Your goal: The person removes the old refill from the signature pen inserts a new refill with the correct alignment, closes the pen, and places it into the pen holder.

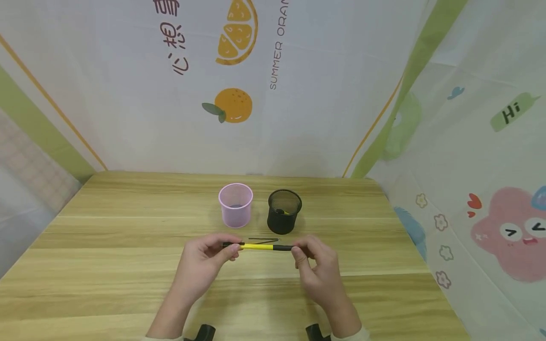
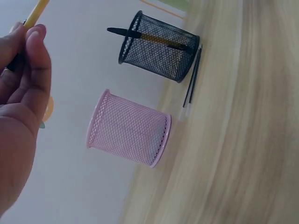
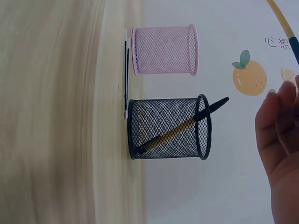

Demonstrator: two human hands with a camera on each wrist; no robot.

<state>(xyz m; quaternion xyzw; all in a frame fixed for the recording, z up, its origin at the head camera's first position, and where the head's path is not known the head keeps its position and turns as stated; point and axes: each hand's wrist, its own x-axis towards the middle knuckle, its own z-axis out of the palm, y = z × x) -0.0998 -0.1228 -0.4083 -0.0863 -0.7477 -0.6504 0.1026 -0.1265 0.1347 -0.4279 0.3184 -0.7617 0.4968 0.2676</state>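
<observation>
A yellow pen (image 1: 258, 246) with black ends is stretched level between both hands, above the table. My left hand (image 1: 204, 261) pinches its left end between thumb and fingers. At the other end, my right hand (image 1: 319, 270) pinches the black grip section. In the left wrist view the yellow barrel (image 2: 37, 11) rises out of the left fingers. Two thin dark pen refills (image 1: 263, 238) lie on the table just beyond the pen; their clear ends show in the left wrist view.
Behind the refills stand a pink mesh pen cup (image 1: 236, 218) and, to its right, a black mesh pen cup (image 1: 281, 223). Another yellow and black pen (image 3: 175, 132) leans inside the black cup. A printed curtain (image 1: 315, 118) hangs along the back of the wooden table (image 1: 128, 265).
</observation>
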